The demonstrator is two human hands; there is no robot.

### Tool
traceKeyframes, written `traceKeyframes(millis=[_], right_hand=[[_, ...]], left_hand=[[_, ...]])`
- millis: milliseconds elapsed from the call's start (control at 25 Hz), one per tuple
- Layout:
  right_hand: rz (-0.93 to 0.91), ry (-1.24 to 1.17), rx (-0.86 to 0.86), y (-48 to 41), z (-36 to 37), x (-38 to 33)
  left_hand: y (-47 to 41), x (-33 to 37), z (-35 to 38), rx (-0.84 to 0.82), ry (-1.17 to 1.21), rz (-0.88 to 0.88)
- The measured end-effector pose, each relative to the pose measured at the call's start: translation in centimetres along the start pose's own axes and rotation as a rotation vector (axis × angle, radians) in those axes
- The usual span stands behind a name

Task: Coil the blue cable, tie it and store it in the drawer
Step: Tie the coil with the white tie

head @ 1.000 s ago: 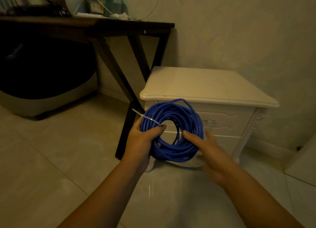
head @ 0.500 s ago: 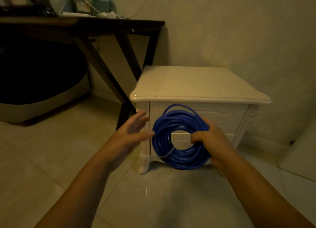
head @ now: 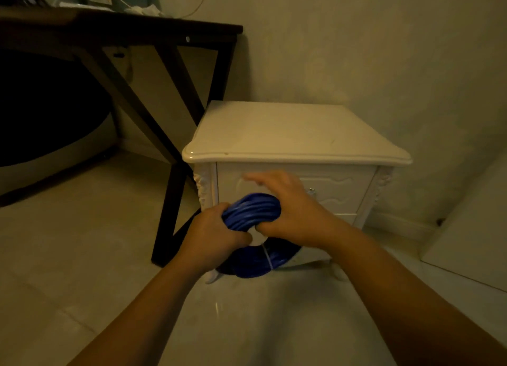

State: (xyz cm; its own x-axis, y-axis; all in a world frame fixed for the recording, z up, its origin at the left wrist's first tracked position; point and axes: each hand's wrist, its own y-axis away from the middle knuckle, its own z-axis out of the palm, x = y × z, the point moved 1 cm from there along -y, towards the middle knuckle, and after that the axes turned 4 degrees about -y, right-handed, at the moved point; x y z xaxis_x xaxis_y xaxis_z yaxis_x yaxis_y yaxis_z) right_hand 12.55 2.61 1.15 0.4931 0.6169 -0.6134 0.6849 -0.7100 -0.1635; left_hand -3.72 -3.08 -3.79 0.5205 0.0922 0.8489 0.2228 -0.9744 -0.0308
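Blue loops all neat: the blue cable (head: 252, 209) is coiled and already cinched with a white tie (head: 267, 257), so we hold it right in front of the closed drawer (head: 337, 190) of the white nightstand (head: 296, 135). Our left hand (head: 214, 236) grips the bundle's left side. Our right hand (head: 290, 209) hooks its thumb under it, with the fingers stretched toward the drawer front, probably so one hand can let go and pull it open.

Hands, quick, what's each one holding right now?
Left hand: grips the blue cable coil.
Right hand: thumb hooked under the coil, fingers stretched forward.
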Motion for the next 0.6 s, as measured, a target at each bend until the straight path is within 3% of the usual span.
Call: traceKeyframes(millis=[80,200,240,440,600], right_hand=[[0.013,0.029,0.110,-1.3,-3.3,0.9],[0.083,0.131,0.574,-3.7,-8.2,5.1],[0.172,0.181,0.626,-4.4,-9.4,6.8],[0.630,0.437,0.441,-6.7,-11.3,11.9],[0.712,0.451,0.511,-7.6,-11.2,11.1]], left_hand=[[-0.8,-0.7,-0.4,0.092,0.189,-0.127],[-1.3,-1.4,-1.0,0.155,0.361,-0.222],[-1.2,-1.4,-1.0,0.154,0.378,-0.231],[-0.7,-1.0,-0.5,0.142,0.374,-0.214],[-0.6,-0.9,-0.3,0.136,0.401,-0.211]])
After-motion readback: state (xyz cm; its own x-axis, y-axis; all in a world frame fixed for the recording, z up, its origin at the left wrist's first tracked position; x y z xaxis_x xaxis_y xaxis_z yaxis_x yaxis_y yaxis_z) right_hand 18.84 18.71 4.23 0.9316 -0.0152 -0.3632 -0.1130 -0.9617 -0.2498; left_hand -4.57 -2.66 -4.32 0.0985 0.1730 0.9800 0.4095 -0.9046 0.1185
